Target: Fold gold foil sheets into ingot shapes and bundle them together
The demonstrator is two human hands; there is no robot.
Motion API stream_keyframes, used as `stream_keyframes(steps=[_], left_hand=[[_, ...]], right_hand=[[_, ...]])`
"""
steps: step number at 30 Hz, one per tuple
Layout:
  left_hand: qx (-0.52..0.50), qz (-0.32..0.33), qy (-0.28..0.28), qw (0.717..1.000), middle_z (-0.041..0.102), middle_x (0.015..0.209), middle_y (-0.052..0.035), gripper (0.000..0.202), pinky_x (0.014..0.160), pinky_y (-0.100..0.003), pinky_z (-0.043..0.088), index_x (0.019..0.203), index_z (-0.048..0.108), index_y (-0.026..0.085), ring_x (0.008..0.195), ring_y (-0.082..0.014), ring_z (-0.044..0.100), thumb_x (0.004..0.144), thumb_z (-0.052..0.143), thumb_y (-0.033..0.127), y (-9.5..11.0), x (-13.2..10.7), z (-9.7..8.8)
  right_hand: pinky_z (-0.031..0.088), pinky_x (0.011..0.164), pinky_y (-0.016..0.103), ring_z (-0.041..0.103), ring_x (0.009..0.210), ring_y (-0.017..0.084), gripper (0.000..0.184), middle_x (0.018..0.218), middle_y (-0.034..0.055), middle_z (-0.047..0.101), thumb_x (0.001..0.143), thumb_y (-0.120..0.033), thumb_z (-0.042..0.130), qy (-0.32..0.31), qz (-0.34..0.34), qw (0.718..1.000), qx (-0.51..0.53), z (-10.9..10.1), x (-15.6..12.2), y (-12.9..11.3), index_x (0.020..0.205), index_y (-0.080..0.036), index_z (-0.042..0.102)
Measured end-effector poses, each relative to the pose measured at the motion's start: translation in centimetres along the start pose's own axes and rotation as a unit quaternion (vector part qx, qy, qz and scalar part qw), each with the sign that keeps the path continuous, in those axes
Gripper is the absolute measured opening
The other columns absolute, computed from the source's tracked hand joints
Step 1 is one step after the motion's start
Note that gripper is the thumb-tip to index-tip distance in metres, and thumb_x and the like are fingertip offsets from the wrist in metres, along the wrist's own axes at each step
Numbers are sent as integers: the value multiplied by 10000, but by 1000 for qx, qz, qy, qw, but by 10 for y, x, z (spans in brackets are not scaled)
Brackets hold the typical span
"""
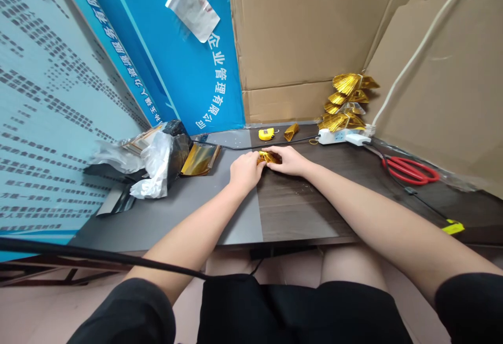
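Note:
Both hands meet over the middle of the table, around a piece of gold foil paper (269,157). My left hand (246,168) grips its left end, fingers closed. On the other side my right hand (291,161) curls over the right end, thumb below and fingers above. Much of the foil is hidden by the fingers. Just beyond the hands are a yellow tape measure (266,134) and a small folded gold piece (291,132). To the left lies a stack of flat gold foil sheets (201,159).
Crumpled silver and black wrapping (157,158) sits at the left. Fanned gold foil bundles (343,103) are piled behind a white power strip (341,136). Red-handled scissors (411,170) lie at the right, near a black cable with a yellow tag (453,226). Cardboard (291,35) walls the back.

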State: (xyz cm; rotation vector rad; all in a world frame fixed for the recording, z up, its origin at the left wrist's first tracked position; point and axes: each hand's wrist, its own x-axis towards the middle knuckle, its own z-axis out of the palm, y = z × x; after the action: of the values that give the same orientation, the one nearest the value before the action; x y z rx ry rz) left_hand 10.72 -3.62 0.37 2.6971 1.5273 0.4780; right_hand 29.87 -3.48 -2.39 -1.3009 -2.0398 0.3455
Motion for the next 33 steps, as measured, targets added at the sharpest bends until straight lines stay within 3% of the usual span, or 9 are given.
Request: stream_keyframes(steps=[7, 13, 18, 27, 33], left_hand=[[-13, 23, -8, 1000, 694, 1155, -99, 215, 949, -312, 506, 1109, 611, 200, 1125, -226, 635, 981, 444, 245, -3, -2, -1], [-36, -4, 1, 999, 732, 1115, -73, 161, 916, -315, 517, 1076, 646, 233, 1082, -228, 658, 956, 573, 311, -9, 2, -1], [-39, 27, -5, 999, 740, 1099, -51, 117, 913, -303, 508, 1012, 672, 247, 1108, -225, 646, 954, 585, 299, -4, 4, 3], [-83, 43, 25, 995, 737, 1116, -42, 219, 895, -295, 518, 1160, 608, 252, 1058, -208, 671, 944, 574, 252, -14, 3, -1], [-114, 57, 44, 991, 732, 1032, -41, 126, 877, -276, 516, 1008, 655, 219, 987, -186, 671, 903, 606, 171, -16, 4, 1]], right_hand=[[563, 974, 377, 725, 1071, 234, 517, 1238, 95, 740, 812, -211, 714, -4, 0, 1000, 6, -4, -1, 3, 1326, -183, 662], [574, 954, 377, 738, 1017, 232, 539, 1200, 94, 753, 788, -213, 737, -1, 2, 1000, -4, -3, -2, 5, 1322, -179, 669], [552, 995, 385, 724, 1085, 253, 508, 1235, 102, 741, 795, -194, 702, 4, -2, 1000, -17, 0, -1, 3, 1302, -171, 684], [583, 912, 358, 745, 988, 233, 490, 1166, 81, 766, 807, -221, 702, 6, 7, 1000, -22, 0, -1, 1, 1295, -173, 686], [568, 969, 370, 737, 1053, 246, 508, 1215, 86, 752, 793, -205, 703, 9, 8, 1000, -28, -1, -1, 0, 1300, -175, 689]])
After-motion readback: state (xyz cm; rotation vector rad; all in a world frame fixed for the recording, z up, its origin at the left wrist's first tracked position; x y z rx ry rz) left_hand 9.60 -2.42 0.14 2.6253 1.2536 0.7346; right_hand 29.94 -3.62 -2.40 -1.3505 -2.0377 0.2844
